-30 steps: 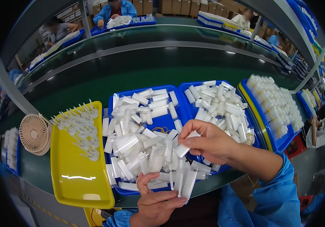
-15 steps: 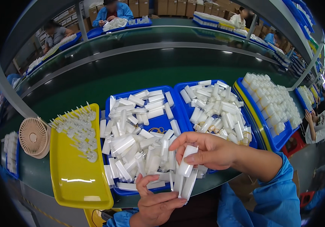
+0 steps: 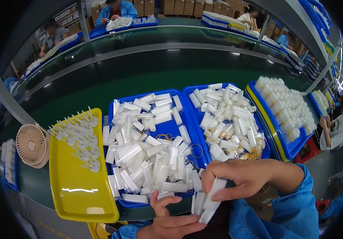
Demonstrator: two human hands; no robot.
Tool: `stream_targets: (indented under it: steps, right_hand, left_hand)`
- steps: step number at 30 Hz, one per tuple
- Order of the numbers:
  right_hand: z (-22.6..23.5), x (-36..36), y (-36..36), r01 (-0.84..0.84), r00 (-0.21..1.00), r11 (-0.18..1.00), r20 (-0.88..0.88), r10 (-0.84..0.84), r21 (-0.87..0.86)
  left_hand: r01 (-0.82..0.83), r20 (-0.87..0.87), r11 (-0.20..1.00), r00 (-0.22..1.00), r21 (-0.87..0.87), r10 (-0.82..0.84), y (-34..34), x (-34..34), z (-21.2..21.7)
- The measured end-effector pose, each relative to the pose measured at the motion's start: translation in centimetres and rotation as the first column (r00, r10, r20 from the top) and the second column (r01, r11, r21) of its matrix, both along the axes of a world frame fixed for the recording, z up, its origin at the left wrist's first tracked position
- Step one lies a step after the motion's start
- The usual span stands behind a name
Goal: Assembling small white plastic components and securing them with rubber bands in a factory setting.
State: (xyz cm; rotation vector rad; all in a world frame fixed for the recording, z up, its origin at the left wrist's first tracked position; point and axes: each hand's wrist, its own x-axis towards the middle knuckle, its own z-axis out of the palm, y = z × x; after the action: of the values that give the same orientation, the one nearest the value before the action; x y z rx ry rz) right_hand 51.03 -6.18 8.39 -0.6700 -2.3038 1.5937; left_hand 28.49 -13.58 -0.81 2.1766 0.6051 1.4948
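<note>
Lower than half a second ago, the right hand has brought its piece down against those at the left hand. Pinched between thumb and fingers, that white piece lies alongside at least one more white piece; the left fingertips are nearly closed on the lower ends, with one finger raised. Overlap hides the exact count held.

These pieces look smooth, so a loose pinch could let one slide out; dropped here, it would probably miss the desk, since they seem to hang over its near edge. Squeezing hard might crease clear sleeving.

From the hands outward: one blue tray at eleven o'clock and another blue tray just past twelve, both heaped with pieces too jumbled to count; one yellow tray toward nine, carrying roughly two dozen clear stemmed parts; one fan beyond; one tray stack between one and two, its pieces uncountable.
</note>
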Motion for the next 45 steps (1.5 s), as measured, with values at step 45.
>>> stream_targets:
  steps: [45]
  right_hand:
    - [-5.2,-10.3,7.6,0.049,0.837,0.658,0.329,-0.437,0.751]
  left_hand:
    - [-0.194,0.138,0.919,0.957,-0.342,0.254,-0.1,-2.3,0.5]
